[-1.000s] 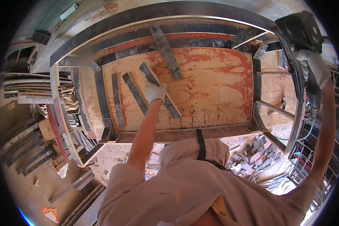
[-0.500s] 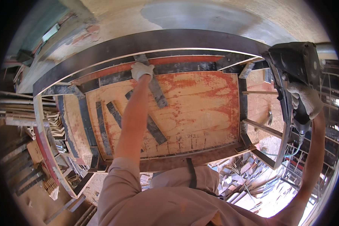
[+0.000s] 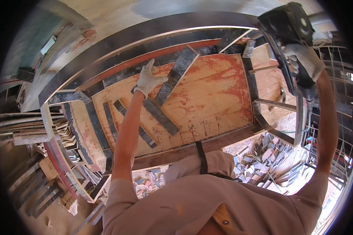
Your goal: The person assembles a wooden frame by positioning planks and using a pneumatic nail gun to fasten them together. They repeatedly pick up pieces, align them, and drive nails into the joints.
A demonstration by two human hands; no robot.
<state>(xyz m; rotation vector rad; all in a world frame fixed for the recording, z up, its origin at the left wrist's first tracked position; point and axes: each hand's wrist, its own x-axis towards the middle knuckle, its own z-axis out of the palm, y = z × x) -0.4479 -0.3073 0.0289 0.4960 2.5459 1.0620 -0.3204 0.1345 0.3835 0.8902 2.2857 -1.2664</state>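
Note:
My left hand [image 3: 148, 80], in a pale work glove, is spread over the wooden panel [image 3: 215, 94], its fingers apart. Right beside its fingertips a dark wooden strip [image 3: 179, 72] lies at a slant; I cannot tell whether they touch. Another dark strip [image 3: 161, 115] lies below the hand, with two narrower strips [image 3: 135, 123] [image 3: 110, 119] to its left. At the right, my gloved right hand [image 3: 308, 60] is wrapped around the handle of a black nail gun [image 3: 290, 25], held at the frame's right end. A thin hose runs down from its handle.
A deep dark-faced timber frame [image 3: 153, 33] surrounds the panel, with crosspieces [image 3: 276, 104] at its right end. Cut wood offcuts [image 3: 262, 156] are heaped below right. Stacked timber [image 3: 31, 125] lies at left, and a metal grid [image 3: 341, 109] stands far right.
My left hand has let go of the dark strip, which now slants the other way, its upper end to the right. The nail gun has shifted up and left in view.

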